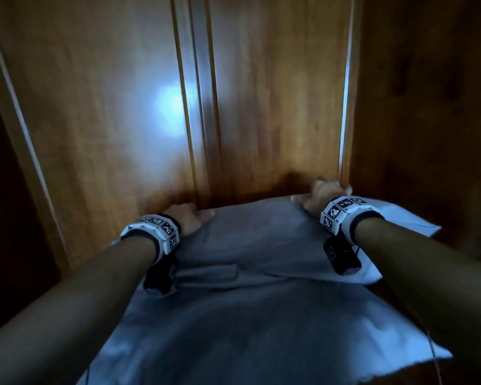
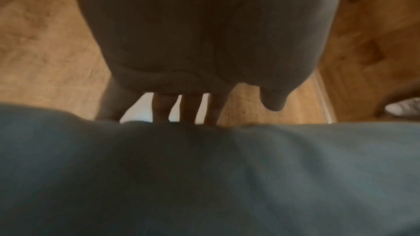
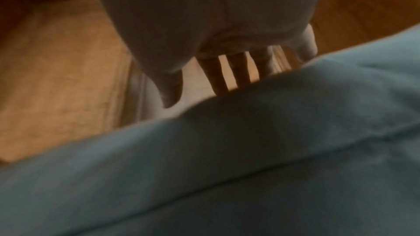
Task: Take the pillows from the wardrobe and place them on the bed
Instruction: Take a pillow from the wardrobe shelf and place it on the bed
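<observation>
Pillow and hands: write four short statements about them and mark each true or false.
1. Both hands reach over the far edge of the grey pillow. True.
2. The left hand holds a wooden hanger. False: it holds no hanger; its fingers go over the pillow's far edge.
3. The right hand is at the pillow's far right corner, next to the wooden panel. True.
4. The pillow lies on a bed. False: no bed shows; wooden panels stand behind and beside it.
</observation>
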Demonstrator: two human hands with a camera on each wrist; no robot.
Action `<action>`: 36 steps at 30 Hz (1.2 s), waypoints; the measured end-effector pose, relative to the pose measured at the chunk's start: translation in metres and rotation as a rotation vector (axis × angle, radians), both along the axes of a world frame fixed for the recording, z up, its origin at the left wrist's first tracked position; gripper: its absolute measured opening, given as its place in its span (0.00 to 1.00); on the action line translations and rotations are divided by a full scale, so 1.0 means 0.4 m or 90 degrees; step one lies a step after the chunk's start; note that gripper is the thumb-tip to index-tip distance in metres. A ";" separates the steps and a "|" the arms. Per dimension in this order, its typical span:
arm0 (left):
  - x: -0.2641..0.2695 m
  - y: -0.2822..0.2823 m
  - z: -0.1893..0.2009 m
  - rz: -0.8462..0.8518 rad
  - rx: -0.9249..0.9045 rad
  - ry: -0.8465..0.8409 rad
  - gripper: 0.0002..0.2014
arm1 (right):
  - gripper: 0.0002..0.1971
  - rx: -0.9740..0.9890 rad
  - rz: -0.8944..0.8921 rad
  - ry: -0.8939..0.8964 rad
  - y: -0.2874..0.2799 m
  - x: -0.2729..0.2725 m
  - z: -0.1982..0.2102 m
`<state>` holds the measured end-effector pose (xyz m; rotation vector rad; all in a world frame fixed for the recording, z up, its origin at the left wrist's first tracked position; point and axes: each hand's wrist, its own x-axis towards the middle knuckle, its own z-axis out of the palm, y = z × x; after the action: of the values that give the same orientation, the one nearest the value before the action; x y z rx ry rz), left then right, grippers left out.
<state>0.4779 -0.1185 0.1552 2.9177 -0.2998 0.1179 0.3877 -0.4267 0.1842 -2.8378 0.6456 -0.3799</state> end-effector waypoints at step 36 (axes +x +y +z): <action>-0.430 0.077 -0.112 -0.125 -0.488 -0.177 0.12 | 0.21 0.278 -0.108 -0.281 0.047 -0.661 -0.185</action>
<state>0.3061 -0.0877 0.1103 2.0994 -0.4605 0.4897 0.1233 -0.4079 0.1102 -2.1965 0.7617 -0.7607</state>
